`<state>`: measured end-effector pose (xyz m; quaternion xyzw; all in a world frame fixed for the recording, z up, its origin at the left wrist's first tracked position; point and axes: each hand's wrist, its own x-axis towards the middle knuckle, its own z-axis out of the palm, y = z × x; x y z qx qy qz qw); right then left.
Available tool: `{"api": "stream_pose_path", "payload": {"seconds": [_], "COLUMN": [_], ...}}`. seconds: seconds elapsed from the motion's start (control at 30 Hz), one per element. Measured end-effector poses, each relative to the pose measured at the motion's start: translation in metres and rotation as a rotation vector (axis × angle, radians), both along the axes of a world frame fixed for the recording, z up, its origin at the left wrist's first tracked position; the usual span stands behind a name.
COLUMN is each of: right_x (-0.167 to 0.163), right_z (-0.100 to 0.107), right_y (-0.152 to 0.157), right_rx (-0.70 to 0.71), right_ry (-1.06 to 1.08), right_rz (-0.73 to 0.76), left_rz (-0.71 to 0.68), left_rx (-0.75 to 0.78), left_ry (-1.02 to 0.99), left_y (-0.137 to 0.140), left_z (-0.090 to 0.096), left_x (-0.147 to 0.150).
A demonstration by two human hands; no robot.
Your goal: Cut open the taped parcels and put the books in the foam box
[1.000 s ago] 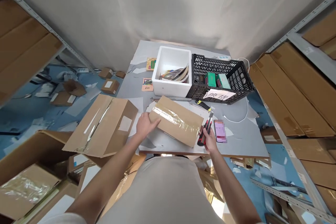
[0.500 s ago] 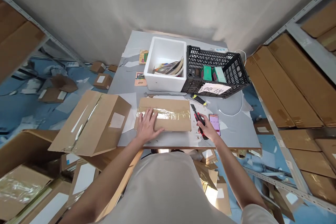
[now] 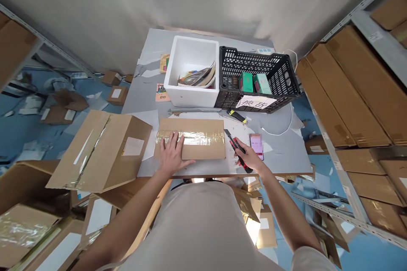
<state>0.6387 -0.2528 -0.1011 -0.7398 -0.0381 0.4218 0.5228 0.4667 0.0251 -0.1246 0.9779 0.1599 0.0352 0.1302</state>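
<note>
Lying flat with fingers spread, the left hand [image 3: 171,152] rests on the left part of the taped box [image 3: 206,152], its thumb pointing right along the box's near side. The right hand [image 3: 249,157] is curled around the handle of the red-and-black cutter [image 3: 233,142], off the box's right end; the cutter slants away and leftward, its tip just beside that end, though whether they touch I cannot tell. The box's long axis runs left to right, nearly parallel to the front edge of the table [image 3: 286,159] and near it, with the shiny tape [image 3: 203,137] along the same line. So the left hand is the nearer, in contact, while the cutter points across the axis at the far right corner. Right of the right hand lies a phone [image 3: 256,146]; beyond the box, toward the back edge, stand a white foam box [image 3: 193,99] and a black crate [image 3: 226,100]. A larger carton [image 3: 104,152] covers the front-left corner.
</note>
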Motion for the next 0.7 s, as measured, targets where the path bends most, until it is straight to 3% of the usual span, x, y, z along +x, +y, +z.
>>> {"api": "stream_pose_path", "payload": {"seconds": [0.17,0.27,0.43,0.5,0.63,0.7], "right_x": [0.011,0.036,0.07,0.069,0.048,0.036], "right_z": [0.016,0.024,0.029,0.03,0.032,0.033], "right_y": [0.007,0.001,0.003,0.007,0.001,-0.009], "right_rx": [-0.042,-0.045,-0.104,-0.135,-0.182,-0.185], "right_ry": [0.001,0.033,0.099,0.076,0.175,0.169], "right_rz": [0.042,0.206,0.441,0.495,0.751,0.764], "left_rz": [0.045,0.097,0.046,0.056,0.069,0.057], "left_rx": [-0.01,-0.002,0.042,0.058,0.076,0.077], "left_ry": [0.001,0.013,0.053,0.065,0.069,0.055], "left_y": [0.0,-0.001,-0.002,-0.002,0.0,0.001], "left_z": [0.001,0.001,0.0,0.0,-0.001,-0.002], "left_x": [0.004,0.005,0.005,0.007,0.011,0.011]}}
